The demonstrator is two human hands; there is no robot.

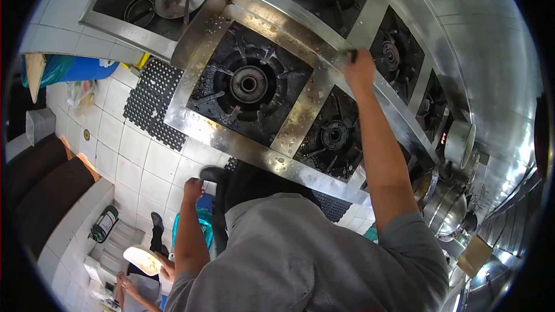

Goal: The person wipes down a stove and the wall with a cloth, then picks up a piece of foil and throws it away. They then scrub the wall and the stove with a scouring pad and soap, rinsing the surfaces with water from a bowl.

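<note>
My right hand (361, 71) is stretched over the metal ledge (328, 39) between the front and back burners. Its fingers are closed on a small dark object (351, 55), mostly covered by the hand, whose kind I cannot make out. Below it lies the right front burner (335, 134), with a black grate. A larger round burner (249, 84) sits to the left in a dark, greasy tray, its steel surround spotted with residue. My left hand (193, 188) hangs low over the tiled floor, off the stove's front edge, with its fingers curled; whether it holds anything is hidden.
A sink (110, 20) at upper left holds several pans and bowls. Back burners (392, 56) line the wall, with a pot (460, 143) and steel cookware (446, 211) at right. A black rubber mat (154, 104) covers floor tiles. Lower left, another person holds a plate (143, 260).
</note>
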